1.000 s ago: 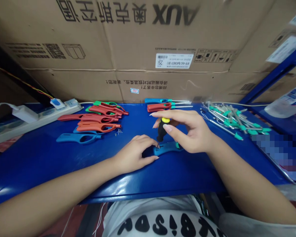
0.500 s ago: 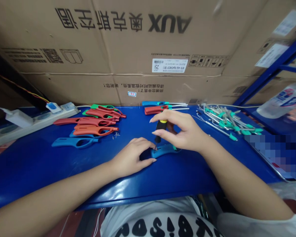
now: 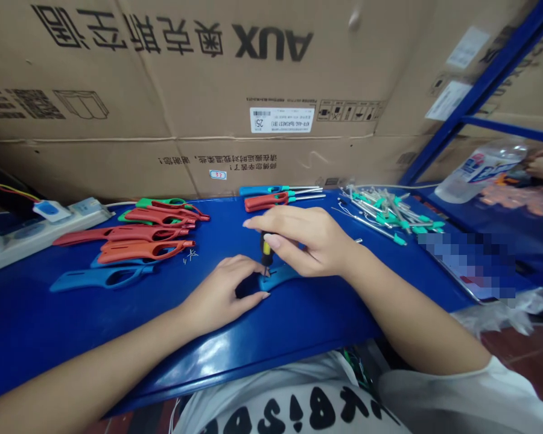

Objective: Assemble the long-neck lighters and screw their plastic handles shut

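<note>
Lying flat — blue, smooth, slotted; the handle (image 3: 279,276) meets a screwdriver (image 3: 266,248).

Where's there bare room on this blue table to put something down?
Bare tabletop lies between the left forearm and right forearm, and between the left forearm and the nearest blue handle. It's crowded beside the power strip, with coloured handles, and where green-tipped rods pile up.

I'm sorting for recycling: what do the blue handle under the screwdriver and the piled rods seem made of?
Blue handle: probably plastic, smooth and satin, from its even colour and rounded edges. Rods: likely metal, polished, from their silvery glints; their green ends look like matte plastic, evenly coloured.
</note>
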